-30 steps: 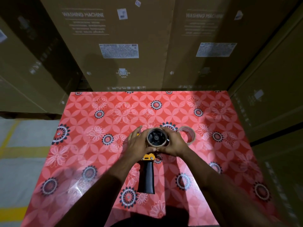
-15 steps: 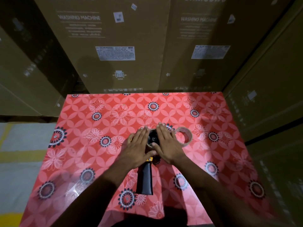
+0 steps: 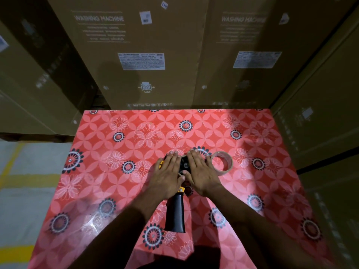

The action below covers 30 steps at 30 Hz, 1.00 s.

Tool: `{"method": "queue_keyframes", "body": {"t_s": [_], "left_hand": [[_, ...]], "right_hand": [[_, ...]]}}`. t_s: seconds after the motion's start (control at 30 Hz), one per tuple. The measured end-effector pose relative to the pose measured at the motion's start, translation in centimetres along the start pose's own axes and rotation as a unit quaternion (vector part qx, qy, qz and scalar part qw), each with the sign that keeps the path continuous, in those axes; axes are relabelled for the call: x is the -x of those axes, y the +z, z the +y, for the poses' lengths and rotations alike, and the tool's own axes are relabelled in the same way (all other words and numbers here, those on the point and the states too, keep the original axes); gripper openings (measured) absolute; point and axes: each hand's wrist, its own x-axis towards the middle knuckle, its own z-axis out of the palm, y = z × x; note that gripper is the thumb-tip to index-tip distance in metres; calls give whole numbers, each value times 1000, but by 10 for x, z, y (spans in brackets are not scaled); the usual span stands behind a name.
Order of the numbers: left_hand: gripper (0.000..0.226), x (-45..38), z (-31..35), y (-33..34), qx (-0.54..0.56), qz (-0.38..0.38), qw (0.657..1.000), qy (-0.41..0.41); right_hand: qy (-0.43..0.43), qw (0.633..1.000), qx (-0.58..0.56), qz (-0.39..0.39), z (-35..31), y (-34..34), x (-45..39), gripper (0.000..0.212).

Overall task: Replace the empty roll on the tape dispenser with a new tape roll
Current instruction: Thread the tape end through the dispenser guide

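The tape dispenser lies flat on the red flowered table, its black handle pointing toward me. Both my hands rest palm-down over its head, fingers stretched out flat. My left hand covers the left side, where a bit of yellow frame shows. My right hand covers the right side. Between them I see the black hub; whatever roll sits on it is hidden under my palms. A thin, pale tape roll lies flat on the table just right of my right hand.
Tall brown washing machine cartons stand against the table's far edge, and more cartons line its right side. To the left the table ends above a grey floor with yellow lines.
A second ago my fingers were curled around a brown roll on the hub. Since then both hands have flattened out and lie palm-down on top of it.
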Motion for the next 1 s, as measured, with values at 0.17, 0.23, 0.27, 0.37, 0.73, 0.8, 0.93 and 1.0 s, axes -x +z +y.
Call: {"method": "queue_keyframes", "body": {"t_s": [0.17,0.23,0.27,0.37,0.73,0.8,0.93,1.0], "left_hand": [[75,-3,-7,6,22,13,1000,17],[73,-1,-11,8,78,34,996,29],[71,4,-15,9,123,49,991,26],[67,27,-32,15,217,106,970,-30],[58,83,-64,43,209,110,972,1],[58,84,-60,42,192,109,975,-7],[58,85,-60,37,151,112,982,-8],[57,86,-61,33,143,112,983,2]], "right_hand": [[12,1000,12,-18,-4,-7,3,89],[16,999,26,-15,-4,-12,4,95],[20,999,28,-11,-6,-14,6,97],[22,998,17,52,-22,-20,19,76],[22,993,-29,114,-99,14,79,78],[41,995,-21,84,-101,22,83,89],[79,995,-54,18,-103,23,86,91],[80,995,-57,10,-105,24,84,91]]}}
